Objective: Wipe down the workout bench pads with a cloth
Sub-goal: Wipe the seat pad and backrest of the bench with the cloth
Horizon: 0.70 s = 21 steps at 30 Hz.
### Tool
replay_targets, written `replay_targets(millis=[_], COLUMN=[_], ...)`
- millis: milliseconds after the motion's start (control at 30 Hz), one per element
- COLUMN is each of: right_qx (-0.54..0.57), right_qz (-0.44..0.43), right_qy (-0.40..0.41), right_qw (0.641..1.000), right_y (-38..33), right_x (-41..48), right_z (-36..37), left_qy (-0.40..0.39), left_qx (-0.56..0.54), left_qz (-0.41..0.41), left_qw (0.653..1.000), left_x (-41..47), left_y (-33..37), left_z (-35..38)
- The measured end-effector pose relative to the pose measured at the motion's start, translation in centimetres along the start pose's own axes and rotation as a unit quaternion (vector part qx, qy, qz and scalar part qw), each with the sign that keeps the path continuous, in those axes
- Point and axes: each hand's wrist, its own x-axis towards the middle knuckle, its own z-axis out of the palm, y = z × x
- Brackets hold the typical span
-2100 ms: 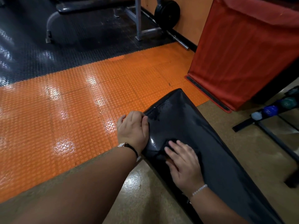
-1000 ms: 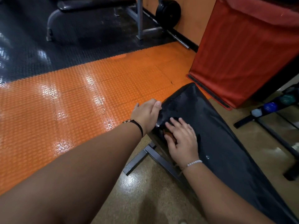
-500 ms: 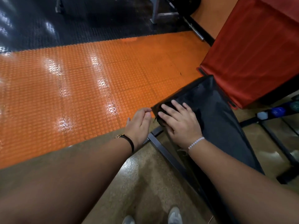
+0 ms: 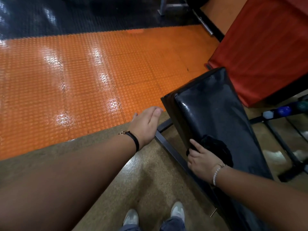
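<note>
Since half a second ago, the right hand (image 4: 202,161) has been drawn back along the near edge of the bench pad (image 4: 218,117), away from the far corner where it was pressed flat, and the left hand (image 4: 146,125) has been lifted slightly off to the left. A dark cloth (image 4: 215,146), bunched, is seen lying on the pad's top face near its left edge; the right hand is closed over its near side, fingers (image 4: 194,144) curled on the fabric and the pad edge. The left hand is noted as released, holding nothing, fingers extended, hovering over the floor just left of the pad's end, apart from it. A black band is worn on the left wrist, a pale beaded bracelet (image 4: 216,174) on the right. The pad is glossy black, set on a dark metal frame (image 4: 168,145). An orange studded floor mat (image 4: 83,80) lies beyond; a red padded panel (image 4: 266,47) stands behind the pad. Two pale shoes (image 4: 178,210) are visible below on the tan floor. Small dumbbells (image 4: 283,110) are racked at right.
</note>
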Motion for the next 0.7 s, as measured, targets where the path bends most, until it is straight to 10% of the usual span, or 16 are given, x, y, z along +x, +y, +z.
replay_targets(millis=[267,700], right_qx=[-0.036,-0.023], right_qz=[0.120,-0.154], right_qy=[0.044,-0.138], right_qw=[0.991,0.978], right_y=[4.2,-6.1], right_x=[5.0,-6.3], right_z=[-6.0,5.3], left_qy=[-0.028,0.020], left_qx=[0.058,0.166], left_qz=[-0.012,0.008], left_qw=[0.998,0.986], left_x=[-0.1,3.3], left_y=[0.4,2.9], left_z=[2.4,3.5])
